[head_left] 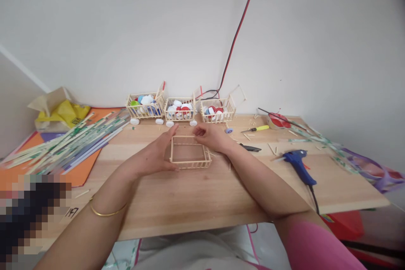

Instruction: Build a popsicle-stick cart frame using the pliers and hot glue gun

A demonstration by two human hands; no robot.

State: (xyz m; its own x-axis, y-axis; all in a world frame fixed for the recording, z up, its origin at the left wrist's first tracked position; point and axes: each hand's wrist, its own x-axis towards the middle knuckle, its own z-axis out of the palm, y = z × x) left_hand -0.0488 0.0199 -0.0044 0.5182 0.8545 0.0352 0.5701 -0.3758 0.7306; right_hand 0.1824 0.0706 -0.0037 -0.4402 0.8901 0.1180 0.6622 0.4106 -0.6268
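A small rectangular frame of thin wooden sticks [193, 164] sits in the middle of the wooden table, with short upright sticks along its front side. My left hand [157, 152] grips its left end, thumb at the near corner and fingers at the far one. At the far right corner of the frame is my right hand [209, 136], its fingertips pinched together. Whatever those fingertips hold, if anything, is too small to make out.
Behind stand stick carts [145, 111] filled with bottle caps. On the right lie a blue glue gun [299, 166], black scissors [250, 148], a yellow-handled tool [261, 128] and a red dish [278, 121]. Bundled sticks [79, 139] cover the left side beside a yellow bag [65, 114].
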